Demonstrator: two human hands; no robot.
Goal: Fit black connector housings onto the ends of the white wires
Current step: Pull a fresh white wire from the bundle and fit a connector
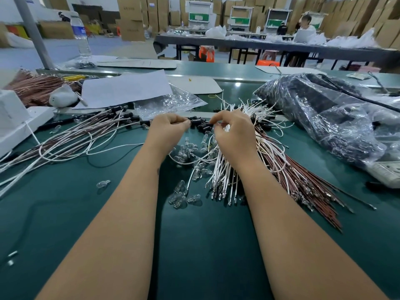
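Two hands: both work over the counter (194, 245).
Left hand (166, 128): grip pinches a black housing (195, 122).
Right hand (232, 131): grip pinches a white wire (225, 126).
Advice: line the terminal up squarely, then push until seated.

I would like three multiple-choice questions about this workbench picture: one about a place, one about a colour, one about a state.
1. Where does the bag of black parts lie?
A. right of the hands
B. left of the hands
C. on the floor

2. What colour is the bench mat?
A. red
B. dark green
C. yellow

3. How is the left hand now?
A. flat on the mat
B. fingers curled, pinching a black connector housing
C. out of view

Answers:
1 A, the bag sits beyond the right hand.
2 B, the surface under the forearms is dark green.
3 B, its fingertips meet at the housing.
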